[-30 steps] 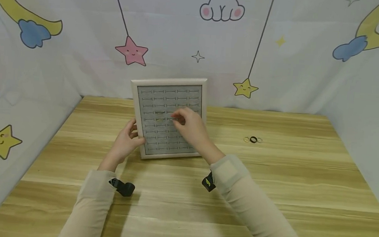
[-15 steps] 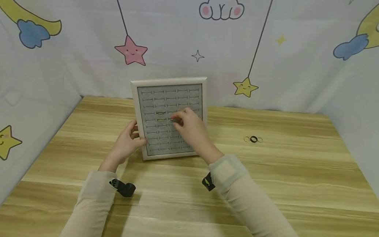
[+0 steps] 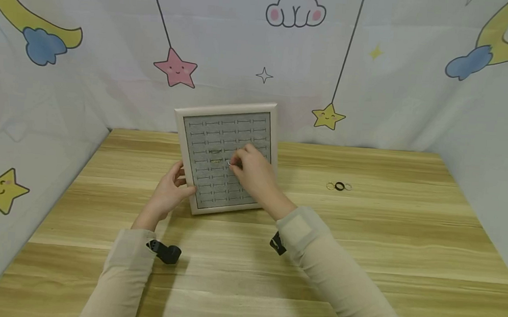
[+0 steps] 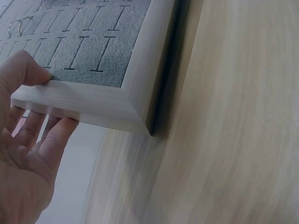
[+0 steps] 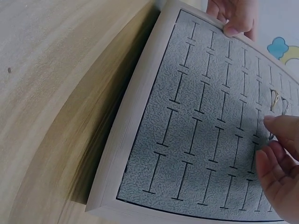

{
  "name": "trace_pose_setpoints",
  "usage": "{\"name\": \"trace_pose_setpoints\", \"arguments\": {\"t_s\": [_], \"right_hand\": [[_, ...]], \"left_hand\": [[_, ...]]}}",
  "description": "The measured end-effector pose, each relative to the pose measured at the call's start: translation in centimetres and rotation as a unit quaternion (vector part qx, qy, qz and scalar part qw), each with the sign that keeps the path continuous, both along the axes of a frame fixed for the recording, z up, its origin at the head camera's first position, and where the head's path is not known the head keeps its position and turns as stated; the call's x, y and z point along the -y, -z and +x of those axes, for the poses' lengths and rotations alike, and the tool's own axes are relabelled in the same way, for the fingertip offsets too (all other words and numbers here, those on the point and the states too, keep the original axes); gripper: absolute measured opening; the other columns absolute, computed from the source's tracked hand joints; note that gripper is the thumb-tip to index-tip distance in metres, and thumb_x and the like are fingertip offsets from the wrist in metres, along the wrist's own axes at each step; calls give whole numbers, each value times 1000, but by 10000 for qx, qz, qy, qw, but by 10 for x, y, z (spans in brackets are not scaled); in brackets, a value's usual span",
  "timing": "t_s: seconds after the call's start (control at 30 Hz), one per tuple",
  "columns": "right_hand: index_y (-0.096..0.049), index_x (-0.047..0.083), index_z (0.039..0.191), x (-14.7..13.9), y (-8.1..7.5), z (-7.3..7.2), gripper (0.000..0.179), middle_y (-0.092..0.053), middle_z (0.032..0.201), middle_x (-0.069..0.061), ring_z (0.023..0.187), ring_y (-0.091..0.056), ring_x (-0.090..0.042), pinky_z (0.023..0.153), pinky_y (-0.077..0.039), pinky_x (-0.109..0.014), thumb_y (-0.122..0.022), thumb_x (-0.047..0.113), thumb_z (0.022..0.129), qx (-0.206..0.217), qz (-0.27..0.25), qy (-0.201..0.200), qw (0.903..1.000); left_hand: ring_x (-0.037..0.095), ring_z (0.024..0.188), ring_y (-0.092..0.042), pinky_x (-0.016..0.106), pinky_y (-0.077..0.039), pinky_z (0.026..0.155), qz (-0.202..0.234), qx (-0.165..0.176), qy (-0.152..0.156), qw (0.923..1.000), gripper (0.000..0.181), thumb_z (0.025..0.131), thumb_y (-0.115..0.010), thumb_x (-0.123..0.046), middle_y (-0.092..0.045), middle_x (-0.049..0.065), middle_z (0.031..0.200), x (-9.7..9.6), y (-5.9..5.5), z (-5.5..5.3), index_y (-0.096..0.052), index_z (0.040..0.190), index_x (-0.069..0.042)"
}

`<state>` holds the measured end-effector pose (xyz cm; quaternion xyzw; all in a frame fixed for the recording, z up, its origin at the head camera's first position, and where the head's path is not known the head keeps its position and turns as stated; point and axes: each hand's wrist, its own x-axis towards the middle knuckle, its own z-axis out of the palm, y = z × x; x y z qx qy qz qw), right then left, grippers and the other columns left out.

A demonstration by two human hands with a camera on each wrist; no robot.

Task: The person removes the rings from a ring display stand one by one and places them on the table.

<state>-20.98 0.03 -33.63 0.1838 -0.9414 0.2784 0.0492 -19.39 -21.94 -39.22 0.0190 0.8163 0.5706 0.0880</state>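
A ring display board with a pale wooden frame (image 3: 228, 109) and slotted grey padding leans upright on the table. My left hand (image 3: 169, 192) grips its left edge, thumb on the front and fingers on the side and behind, as the left wrist view also shows. My right hand (image 3: 255, 171) pinches a small silver ring (image 3: 229, 163) between thumb and fingertips, right at a slot near the board's middle. Just left of it, a gold ring (image 5: 274, 99) and a silver-looking ring (image 5: 285, 106) sit in neighbouring slots. The pinched ring is mostly hidden by the fingers.
On the wood-grain table (image 3: 361, 264), to the right of the board, lie a gold ring (image 3: 330, 186), a black ring (image 3: 339, 186) and a silver ring (image 3: 348, 187) close together. A printed cloth backdrop (image 3: 226, 43) rises behind and at both sides.
The board's lower part has shifted slightly to the right. My right fingertips have moved slightly down, and more of the pinched ring shows. My left hand keeps its hold.
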Motion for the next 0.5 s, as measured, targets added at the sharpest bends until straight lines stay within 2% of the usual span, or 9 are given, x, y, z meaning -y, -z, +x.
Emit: {"name": "trace_pose_setpoints", "arguments": {"t_s": [0.3,0.4,0.5], "right_hand": [[-68,8,93,-5,4,-4,11,-61,99,-5,88,-61,-16,77,-52,-25,-65,17,90,-47,-466,-173,9988],[-67,7,93,-8,4,-7,12,-62,99,-5,89,-59,-17,79,-51,-26,-65,18,90,78,-681,-247,9973],[-66,5,93,-13,4,-11,13,-63,102,-7,90,-58,-18,80,-50,-27,-64,18,90,287,-1110,-328,9929]], "left_hand": [[36,135,-38,47,-40,102,-8,-9,35,10000,83,89,-56,-3,-35,20,144,1,1,0,-9,155,-19],[36,135,-39,47,-41,102,-6,-22,38,10000,83,89,-57,-3,-35,20,144,0,1,0,-9,155,-19],[36,135,-39,47,-41,102,-17,-15,39,10000,83,89,-56,-4,-35,20,144,0,0,1,-9,155,-18]]}}
